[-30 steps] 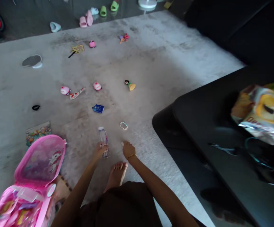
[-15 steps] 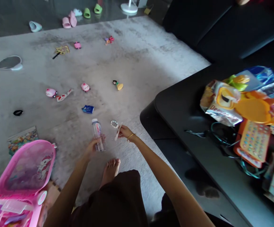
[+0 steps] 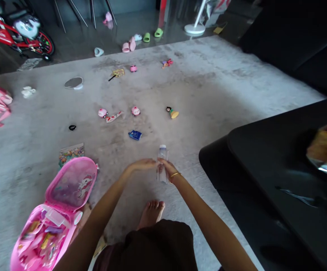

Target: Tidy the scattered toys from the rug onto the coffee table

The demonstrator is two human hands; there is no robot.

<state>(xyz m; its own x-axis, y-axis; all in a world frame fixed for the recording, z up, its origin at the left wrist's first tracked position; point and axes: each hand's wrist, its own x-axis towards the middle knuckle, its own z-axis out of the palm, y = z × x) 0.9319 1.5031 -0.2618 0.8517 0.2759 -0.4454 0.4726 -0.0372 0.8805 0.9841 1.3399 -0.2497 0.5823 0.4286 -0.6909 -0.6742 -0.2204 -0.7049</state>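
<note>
- Grips a clear bottle (image 3: 162, 153) in the right hand (image 3: 167, 168), with fingers clamped on its body and a pale cap at the far end.
- Has the clear bottle in front of a bare foot (image 3: 153, 210), over the gray carpet (image 3: 200, 90); cannot tell whether touching the pile or held above it.
- Extends the left hand (image 3: 143, 163) sideways toward the clear bottle, with blurred fingertips close to those of the right hand; cannot tell whether gripping, touching or just beside.
- Wears a gold bangle (image 3: 175, 174) on the right wrist.
- Faces a blue packet (image 3: 135, 134) just beyond the hands, lying flat on the gray carpet.
- Beyond that, shows a round pink toy (image 3: 135, 110) in the middle, a doll with a yellow skirt (image 3: 172, 112) lying to the right, and a second pink toy (image 3: 102, 113) to the left, near a white strip with red marks (image 3: 114, 117).
- To the left, shows a black ring (image 3: 72, 127), a colorful printed sheet (image 3: 71, 150) and a pink case (image 3: 63, 205) lying open, with small items packed inside its lower half.
- To the right, shows a black table (image 3: 262, 162) bearing a thin cord (image 3: 297, 197) and, cut off at the edge, a shiny bag (image 3: 325, 146).
- At the back, shows a red bicycle (image 3: 7, 35) and green slippers (image 3: 146, 37).
</note>
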